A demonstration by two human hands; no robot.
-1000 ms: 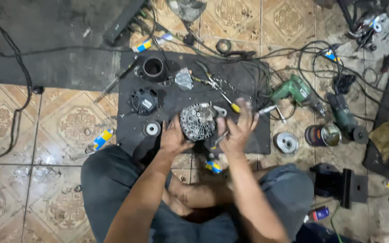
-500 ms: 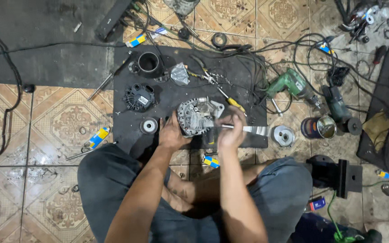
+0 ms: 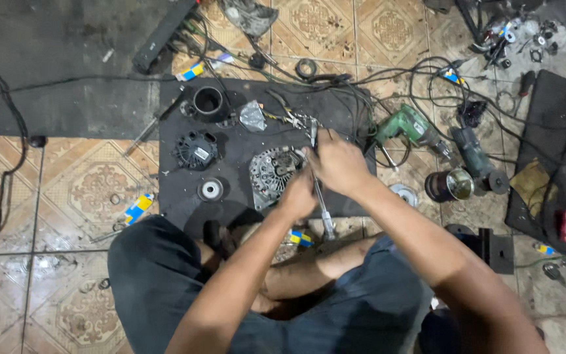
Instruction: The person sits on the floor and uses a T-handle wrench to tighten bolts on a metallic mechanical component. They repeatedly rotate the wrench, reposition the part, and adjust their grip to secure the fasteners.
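A silver alternator housing (image 3: 270, 176) lies on a black rubber mat (image 3: 185, 190) in front of my crossed legs. My left hand (image 3: 298, 195) rests against its right side and holds it. My right hand (image 3: 339, 162) is closed around a long metal tool (image 3: 321, 200) at the housing's upper right edge; the tool's shaft runs down toward my knees. A black cover (image 3: 195, 151), a small pulley (image 3: 211, 190) and a black cylindrical cup (image 3: 207, 101) lie on the mat to the left.
A green power drill (image 3: 409, 126), a grinder (image 3: 474, 154) and a tin can (image 3: 449, 185) sit to the right among tangled cables. Pliers (image 3: 289, 117) lie on the mat. A second black mat (image 3: 558, 144) with parts is at the far right. Tiled floor surrounds everything.
My right hand has moved up from the housing's lower right to its upper right edge, now gripping the long tool. My left hand shifted from the housing's left side to its right.
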